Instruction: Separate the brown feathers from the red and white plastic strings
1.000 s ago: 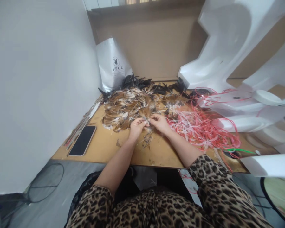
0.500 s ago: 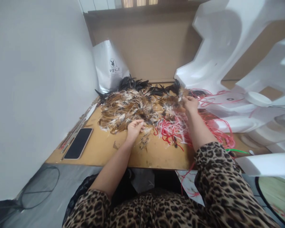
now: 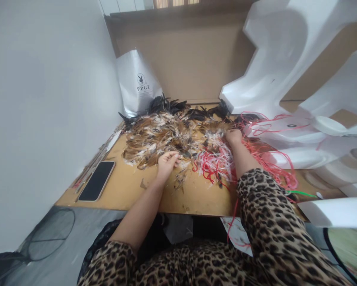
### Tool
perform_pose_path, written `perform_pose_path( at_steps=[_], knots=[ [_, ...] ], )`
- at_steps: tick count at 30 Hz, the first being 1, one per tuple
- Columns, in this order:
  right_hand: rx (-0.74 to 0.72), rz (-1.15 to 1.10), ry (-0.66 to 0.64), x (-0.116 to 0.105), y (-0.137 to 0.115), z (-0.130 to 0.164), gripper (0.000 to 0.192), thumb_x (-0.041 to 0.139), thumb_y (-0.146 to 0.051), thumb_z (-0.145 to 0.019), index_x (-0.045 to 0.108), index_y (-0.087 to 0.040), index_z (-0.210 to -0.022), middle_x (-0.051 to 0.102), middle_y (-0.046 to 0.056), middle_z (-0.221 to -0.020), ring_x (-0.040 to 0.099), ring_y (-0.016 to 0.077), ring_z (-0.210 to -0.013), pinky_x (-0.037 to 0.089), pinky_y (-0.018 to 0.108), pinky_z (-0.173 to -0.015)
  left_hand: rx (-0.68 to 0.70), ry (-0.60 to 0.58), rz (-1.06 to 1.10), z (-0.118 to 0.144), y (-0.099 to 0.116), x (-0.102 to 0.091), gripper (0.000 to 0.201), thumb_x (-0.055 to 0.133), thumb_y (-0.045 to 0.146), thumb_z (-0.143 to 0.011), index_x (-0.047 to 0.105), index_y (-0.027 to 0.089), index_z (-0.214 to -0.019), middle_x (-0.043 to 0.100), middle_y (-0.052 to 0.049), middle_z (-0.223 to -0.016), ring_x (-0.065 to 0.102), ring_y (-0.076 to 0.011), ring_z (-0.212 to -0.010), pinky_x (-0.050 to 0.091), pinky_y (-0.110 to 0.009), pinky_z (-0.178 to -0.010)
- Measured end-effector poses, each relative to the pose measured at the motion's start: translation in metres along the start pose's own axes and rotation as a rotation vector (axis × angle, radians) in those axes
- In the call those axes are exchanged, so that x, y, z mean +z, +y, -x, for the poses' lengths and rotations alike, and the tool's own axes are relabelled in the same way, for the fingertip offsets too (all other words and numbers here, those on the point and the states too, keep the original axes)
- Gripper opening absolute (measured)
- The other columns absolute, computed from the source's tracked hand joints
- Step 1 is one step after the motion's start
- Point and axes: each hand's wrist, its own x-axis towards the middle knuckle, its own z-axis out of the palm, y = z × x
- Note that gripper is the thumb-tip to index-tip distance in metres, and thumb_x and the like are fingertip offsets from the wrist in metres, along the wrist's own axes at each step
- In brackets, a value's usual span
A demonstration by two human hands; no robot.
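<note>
— Lowered since the earlier frame: the bare right hand [image 3: 234, 137], now at the right edge of a small, flat heap of brown and pale feathers [image 3: 214, 128]. What occupies the foreground?

— Along the bottom, leopard-print fabric sleeves [image 3: 267, 202]. Above them, the tan, flat tabletop [image 3: 196, 202], bearing at lower left a black, rectangular phone with a pale rim [image 3: 97, 181].

— And the bare left hand [image 3: 166, 163]?

— Centre of the frame, in its former place, thumb and fingertips drawn together; whether they pinch a feather is too small to tell.

— The right hand's grip?

— Fingers bent downward at the small heap; whether they grasp or have released, I cannot tell. Tangled red and white strands [image 3: 215, 163] lie just below, right of centre.

— Farther back?

— A large, loose pile of brown and white feathers [image 3: 154, 137], left of centre; behind it, glossy black feathers [image 3: 166, 105]; then a silvery, printed bag [image 3: 139, 83], upper left, before an upright brown panel [image 3: 190, 59]. White, curved pieces [image 3: 273, 59] fill the upper right.
</note>
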Motion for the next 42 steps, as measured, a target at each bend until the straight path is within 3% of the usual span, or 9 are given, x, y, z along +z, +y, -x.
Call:
perform_pose_path(
  at_steps=[5,14,18,20,23,27,32,37,42],
  knots=[
    [0.059,0.059,-0.002,0.000,-0.003,-0.003,0.006,0.057,-0.012,-0.063,0.062,-0.011,-0.060,0.061,0.011,-0.063,0.058,0.0176,-0.064,0.039,0.025,-0.057,0.001,0.003,0.006,0.000,0.000,0.000,0.029,0.067,0.036,-0.066,0.062,0.012,-0.082,0.067,-0.005,-0.073,0.055,-0.0078,-0.051,0.040,-0.019,-0.044],
    [0.106,-0.100,0.044,-0.022,-0.013,-0.001,0.019,0.056,-0.011,-0.061,0.066,-0.010,-0.077,0.061,0.005,-0.061,0.052,0.0126,-0.051,0.041,0.024,-0.050,0.047,0.035,0.024,-0.003,0.001,-0.006,0.030,0.067,0.035,-0.066,0.062,0.011,-0.083,0.066,-0.005,-0.072,0.055,-0.0071,-0.050,0.039,-0.018,-0.043],
    [-0.041,-0.188,0.249,-0.043,-0.039,0.010,0.024,0.054,-0.015,-0.066,0.065,-0.010,-0.086,0.065,0.009,-0.076,0.057,0.0164,-0.066,0.046,0.029,-0.065,0.071,0.074,0.072,-0.005,0.002,-0.010,0.030,0.068,0.035,-0.066,0.062,0.012,-0.084,0.065,-0.004,-0.072,0.055,-0.0073,-0.050,0.040,-0.018,-0.042],
    [-0.166,-0.248,0.277,-0.049,-0.057,0.025,0.026,0.052,-0.017,-0.068,0.065,-0.010,-0.089,0.066,0.010,-0.083,0.058,0.0163,-0.072,0.046,0.030,-0.071,0.086,0.095,0.086,-0.006,0.003,-0.012,0.030,0.067,0.036,-0.066,0.062,0.012,-0.083,0.065,-0.004,-0.071,0.054,-0.0066,-0.049,0.038,-0.017,-0.041],
    [-0.337,-0.340,0.170,-0.049,-0.087,0.064,0.025,0.052,-0.020,-0.069,0.065,-0.010,-0.089,0.067,0.009,-0.083,0.058,0.0154,-0.071,0.046,0.029,-0.071,0.097,0.140,0.097,-0.007,0.006,-0.015,0.028,0.067,0.036,-0.066,0.062,0.012,-0.080,0.063,-0.003,-0.067,0.050,-0.0051,-0.045,0.033,-0.016,-0.038],
    [-0.492,-0.403,-0.133,-0.033,-0.117,0.125,0.019,0.056,-0.028,-0.069,0.066,-0.013,-0.075,0.067,0.005,-0.074,0.058,0.0145,-0.066,0.045,0.026,-0.066,0.097,0.181,0.093,-0.008,0.008,-0.018,0.027,0.066,0.037,-0.067,0.062,0.012,-0.078,0.060,-0.001,-0.061,0.043,-0.0032,-0.040,0.026,-0.016,-0.035],
    [-0.640,-0.207,-0.508,-0.003,-0.126,0.172,0.017,0.055,-0.026,-0.071,0.068,-0.015,-0.073,0.066,0.002,-0.068,0.056,0.0124,-0.061,0.041,0.023,-0.061,0.109,0.230,0.125,-0.010,0.008,-0.023,0.024,0.066,0.035,-0.068,0.061,0.013,-0.076,0.055,0.002,-0.054,0.037,-0.0021,-0.036,0.021,-0.016,-0.034],
    [-0.738,0.016,-0.503,0.020,-0.116,0.178,0.018,0.052,-0.023,-0.073,0.069,-0.018,-0.076,0.069,0.003,-0.076,0.058,0.0144,-0.070,0.038,0.023,-0.064,0.100,0.248,0.137,-0.013,0.006,-0.026,0.026,0.066,0.037,-0.067,0.061,0.013,-0.075,0.052,0.004,-0.051,0.034,-0.0018,-0.034,0.019,-0.016,-0.034],
    [-0.798,0.142,-0.512,0.029,-0.110,0.181,0.021,0.049,-0.023,-0.077,0.069,-0.018,-0.080,0.069,0.005,-0.085,0.059,0.0158,-0.079,0.038,0.023,-0.070,0.096,0.231,0.135,-0.014,0.005,-0.027,0.028,0.068,0.038,-0.066,0.061,0.013,-0.076,0.052,0.004,-0.051,0.035,-0.0019,-0.035,0.021,-0.017,-0.035]
  ],
)
